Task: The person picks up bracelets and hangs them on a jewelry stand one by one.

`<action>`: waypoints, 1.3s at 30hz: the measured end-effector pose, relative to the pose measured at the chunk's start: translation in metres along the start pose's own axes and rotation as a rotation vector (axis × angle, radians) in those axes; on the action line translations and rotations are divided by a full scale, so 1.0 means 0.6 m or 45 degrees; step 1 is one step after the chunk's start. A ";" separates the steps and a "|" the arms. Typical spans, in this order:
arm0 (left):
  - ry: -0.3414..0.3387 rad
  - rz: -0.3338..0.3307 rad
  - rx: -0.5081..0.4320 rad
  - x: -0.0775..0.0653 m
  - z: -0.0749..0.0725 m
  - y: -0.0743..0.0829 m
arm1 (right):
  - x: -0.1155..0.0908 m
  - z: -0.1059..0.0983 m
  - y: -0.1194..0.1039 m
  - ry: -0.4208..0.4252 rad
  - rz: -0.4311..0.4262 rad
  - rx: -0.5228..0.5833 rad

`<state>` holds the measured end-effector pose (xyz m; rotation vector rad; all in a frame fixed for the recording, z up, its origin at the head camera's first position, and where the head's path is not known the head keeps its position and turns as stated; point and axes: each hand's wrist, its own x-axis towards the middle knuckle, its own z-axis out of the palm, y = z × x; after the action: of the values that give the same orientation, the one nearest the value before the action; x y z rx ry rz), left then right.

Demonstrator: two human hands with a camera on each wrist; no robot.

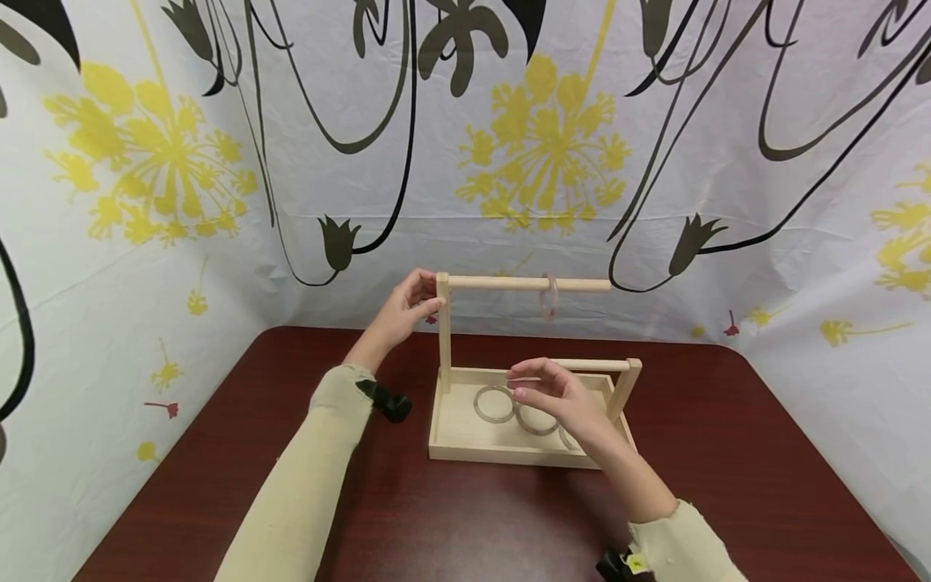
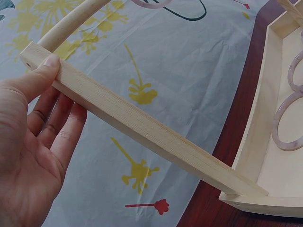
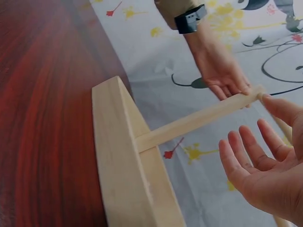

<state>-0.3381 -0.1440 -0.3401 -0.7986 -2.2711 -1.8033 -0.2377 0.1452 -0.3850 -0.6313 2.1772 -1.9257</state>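
A pale wooden stand with a tray base (image 1: 502,456) stands on the table. My left hand (image 1: 398,317) pinches the top of its tall post (image 2: 142,127), thumb on one face and fingers behind. From that post a long upper bar (image 1: 494,283) runs to the right, and a translucent pinkish bangle (image 1: 556,301) hangs on it. Bangles lie in the tray: one at the left (image 1: 477,404), one beside it (image 1: 537,432) and one partly hidden by my right hand (image 1: 567,402). That hand hovers above the tray with loosely bent fingers, nothing visible in it.
At the tray's right, a shorter post (image 1: 624,390) carries a lower bar (image 1: 592,365). The dark red-brown table (image 1: 349,501) extends around the stand. A white cloth (image 1: 407,186) with yellow and dark plant prints hangs behind and at the sides.
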 end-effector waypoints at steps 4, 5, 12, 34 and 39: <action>-0.002 -0.009 0.003 -0.001 0.000 0.001 | 0.003 0.007 0.016 -0.018 0.013 0.006; -0.003 -0.010 0.004 -0.001 0.000 0.000 | 0.004 0.008 0.020 -0.022 0.017 0.007; -0.001 -0.013 0.001 0.000 0.000 0.000 | 0.016 0.017 0.051 -0.008 -0.002 -0.067; 0.002 0.007 -0.011 0.000 0.000 0.000 | 0.060 0.025 0.098 0.170 0.188 -0.234; 0.003 0.014 -0.017 0.001 0.000 0.000 | 0.069 0.027 0.108 0.149 0.204 -0.306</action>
<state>-0.3386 -0.1438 -0.3400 -0.8087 -2.2514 -1.8152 -0.2811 0.1182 -0.4446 -0.3713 2.4714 -1.6760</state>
